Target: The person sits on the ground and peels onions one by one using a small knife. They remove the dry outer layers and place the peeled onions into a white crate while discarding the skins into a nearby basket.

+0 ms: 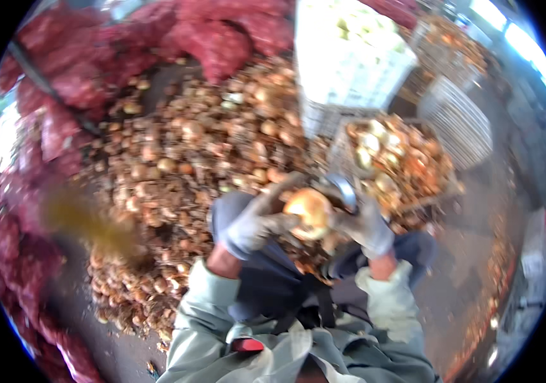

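Note:
My left hand [255,221], in a grey-white work glove, grips a yellow-brown onion [307,213] in front of my knees. Part of the onion's surface looks pale and bare, though blur hides the detail. My right hand [365,229], gloved too, is at the onion's right side with its thumb close to or touching it. A shiny, curved metal tool [342,190], blurred, is held in that right hand; its exact kind cannot be told. Beyond the right hand stands a crate [438,196] of onions and loose skins, some onions in it pale and peeled.
A wide heap of onions and dry skins [182,143] covers the floor ahead and left. Red mesh sacks [86,72] line the back and left. A white crate [354,81] of pale onions stands ahead, with a ribbed basket [457,122] to its right. A dark bar [48,86] leans among the sacks.

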A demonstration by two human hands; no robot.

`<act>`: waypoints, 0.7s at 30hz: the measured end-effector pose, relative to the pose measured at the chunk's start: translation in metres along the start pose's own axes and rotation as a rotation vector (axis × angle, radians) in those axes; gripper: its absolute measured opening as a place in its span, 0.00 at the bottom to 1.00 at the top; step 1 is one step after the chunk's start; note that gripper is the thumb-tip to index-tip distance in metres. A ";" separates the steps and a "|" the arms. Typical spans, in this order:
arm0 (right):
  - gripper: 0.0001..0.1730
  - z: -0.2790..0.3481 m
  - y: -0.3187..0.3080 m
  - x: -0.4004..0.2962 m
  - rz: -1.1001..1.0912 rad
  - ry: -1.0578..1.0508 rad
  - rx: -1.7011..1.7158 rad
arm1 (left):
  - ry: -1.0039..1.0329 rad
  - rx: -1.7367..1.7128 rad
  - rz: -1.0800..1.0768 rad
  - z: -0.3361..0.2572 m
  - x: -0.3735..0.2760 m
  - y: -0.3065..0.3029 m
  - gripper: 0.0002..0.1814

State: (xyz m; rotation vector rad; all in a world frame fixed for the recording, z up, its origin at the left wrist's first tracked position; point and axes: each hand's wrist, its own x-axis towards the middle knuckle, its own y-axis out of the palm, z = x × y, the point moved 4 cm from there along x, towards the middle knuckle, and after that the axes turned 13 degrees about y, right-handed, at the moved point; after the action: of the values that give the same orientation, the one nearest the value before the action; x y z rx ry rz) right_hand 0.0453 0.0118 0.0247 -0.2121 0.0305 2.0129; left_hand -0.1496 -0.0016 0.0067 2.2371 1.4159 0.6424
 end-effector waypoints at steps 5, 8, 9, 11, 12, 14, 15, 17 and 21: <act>0.44 -0.016 -0.010 -0.011 -0.035 -0.091 -0.125 | -0.106 -0.076 0.131 0.051 0.011 0.005 0.32; 0.43 -0.012 0.005 -0.013 -0.162 -0.027 -0.089 | -0.080 -0.334 -0.005 0.070 0.005 -0.008 0.33; 0.43 -0.011 0.006 -0.014 -0.238 -0.061 -0.170 | -0.078 -0.350 -0.019 0.068 0.003 -0.011 0.32; 0.38 -0.018 0.004 -0.020 -0.301 -0.068 -0.192 | -0.041 -0.435 0.198 0.051 0.005 -0.011 0.32; 0.34 -0.022 0.000 -0.024 -0.308 -0.039 -0.173 | -0.005 -0.485 0.202 0.058 0.003 -0.016 0.32; 0.27 -0.019 0.002 -0.030 -0.340 -0.069 -0.077 | 0.076 -0.515 0.057 0.068 0.001 -0.025 0.33; 0.26 -0.017 0.004 -0.032 -0.333 -0.067 -0.083 | 0.116 -0.504 -0.056 0.063 -0.001 -0.024 0.33; 0.24 -0.015 0.005 -0.041 -0.341 -0.051 -0.099 | 0.176 -0.484 -0.228 0.044 0.000 -0.011 0.34; 0.22 -0.021 0.015 -0.053 -0.375 -0.014 -0.025 | 0.174 -0.453 -0.256 0.029 0.005 -0.003 0.37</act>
State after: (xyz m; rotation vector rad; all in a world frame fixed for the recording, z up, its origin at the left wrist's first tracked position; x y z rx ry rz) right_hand 0.0572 -0.0441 0.0115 -0.2031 -0.0408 1.6417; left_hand -0.1332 0.0011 -0.0176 1.6539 1.4332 0.9736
